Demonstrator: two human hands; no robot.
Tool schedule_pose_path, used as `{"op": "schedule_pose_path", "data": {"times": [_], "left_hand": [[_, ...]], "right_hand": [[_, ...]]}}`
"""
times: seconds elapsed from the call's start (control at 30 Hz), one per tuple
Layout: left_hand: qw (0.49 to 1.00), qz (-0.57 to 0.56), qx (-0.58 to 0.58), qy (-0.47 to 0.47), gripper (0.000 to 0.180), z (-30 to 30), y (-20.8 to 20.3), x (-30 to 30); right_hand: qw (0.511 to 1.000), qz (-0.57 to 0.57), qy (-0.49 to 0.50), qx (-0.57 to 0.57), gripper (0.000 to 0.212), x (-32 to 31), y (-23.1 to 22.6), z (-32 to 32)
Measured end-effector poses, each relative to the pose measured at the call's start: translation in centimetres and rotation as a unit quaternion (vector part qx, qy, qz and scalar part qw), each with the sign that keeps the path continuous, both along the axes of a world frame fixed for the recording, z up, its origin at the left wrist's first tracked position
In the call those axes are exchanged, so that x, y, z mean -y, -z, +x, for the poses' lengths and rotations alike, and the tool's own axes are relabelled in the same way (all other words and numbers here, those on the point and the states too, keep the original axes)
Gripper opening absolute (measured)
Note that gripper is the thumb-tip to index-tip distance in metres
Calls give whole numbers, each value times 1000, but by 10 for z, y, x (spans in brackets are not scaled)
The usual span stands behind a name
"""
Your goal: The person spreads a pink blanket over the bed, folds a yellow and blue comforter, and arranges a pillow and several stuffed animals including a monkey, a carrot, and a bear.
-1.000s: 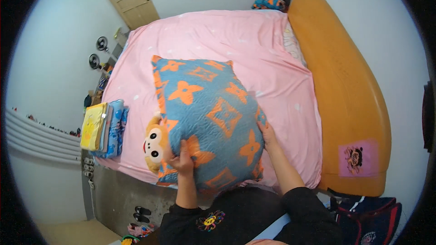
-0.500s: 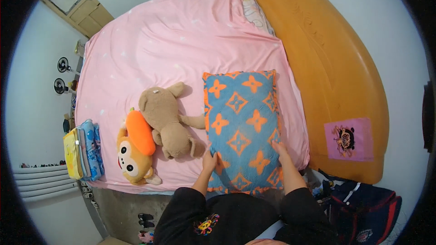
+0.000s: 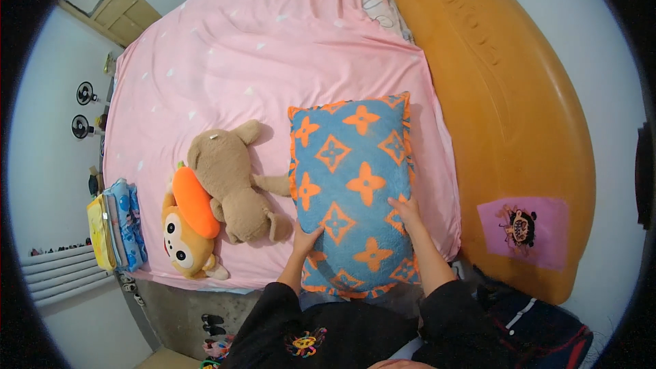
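A blue pillow (image 3: 348, 164) with orange flower and diamond patterns and a ruffled orange edge is in front of me at the near right side of the bed. My left hand (image 3: 306, 240) grips its left side, thumb over the top. On the opposite side, my right hand (image 3: 407, 213) holds it with the thumb on the upper face. The undersides of both hands' fingers are hidden by the pillow. Left of it lies a brown plush animal (image 3: 236, 178), one limb reaching to the pillow's edge. Beside that are an orange carrot plush (image 3: 195, 201) and a big-eyed yellow plush toy (image 3: 183, 246).
A pink sheet (image 3: 232, 68) covers the bed. An orange-brown headboard (image 3: 506, 116) rises on the right, with a pink cloth (image 3: 523, 232) on it. Folded bedding (image 3: 117, 225) is stacked at the left edge. A dark bag (image 3: 536, 324) stands at lower right.
The pillow has shifted slightly left and bulges more, its far end tilted. My right hand has moved up and inward along its side. The whole view has shifted a little.
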State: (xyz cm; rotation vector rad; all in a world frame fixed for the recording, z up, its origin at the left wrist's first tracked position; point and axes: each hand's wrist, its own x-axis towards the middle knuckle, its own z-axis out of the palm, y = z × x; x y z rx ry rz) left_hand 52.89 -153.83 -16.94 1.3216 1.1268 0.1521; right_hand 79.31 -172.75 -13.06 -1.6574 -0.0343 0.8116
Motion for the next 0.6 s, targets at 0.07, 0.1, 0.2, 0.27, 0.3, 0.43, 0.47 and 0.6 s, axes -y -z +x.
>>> {"op": "schedule_pose_path", "data": {"times": [0.07, 0.1, 0.2, 0.27, 0.3, 0.43, 0.47, 0.6], "left_hand": [[999, -17, 50, -6, 70, 33, -24, 9], [995, -27, 94, -19, 71, 47, -31, 11], [988, 9, 153, -16, 71, 87, -16, 20], [982, -20, 190, -10, 71, 140, -32, 38], [974, -40, 221, -10, 71, 165, -39, 43], [964, 83, 252, 14, 76, 223, -25, 60], [966, 124, 227, 3, 81, 227, -14, 59], [971, 200, 80, 106, 92, 267, -9, 85]], "right_hand": [[1000, 14, 0, 20, 50, -2, -32, 21], [999, 36, -7, 35, 46, -9, -51, 34], [991, -17, -24, 127, 41, -36, -108, 76], [982, 16, -23, 185, 43, -25, -131, 118], [979, -1, -24, 201, 45, -20, -141, 136], [985, -52, -39, 160, 62, 2, -159, 203], [986, -51, -41, 155, 62, 4, -149, 215], [951, -195, -88, 223, 83, 79, -49, 268]]}}
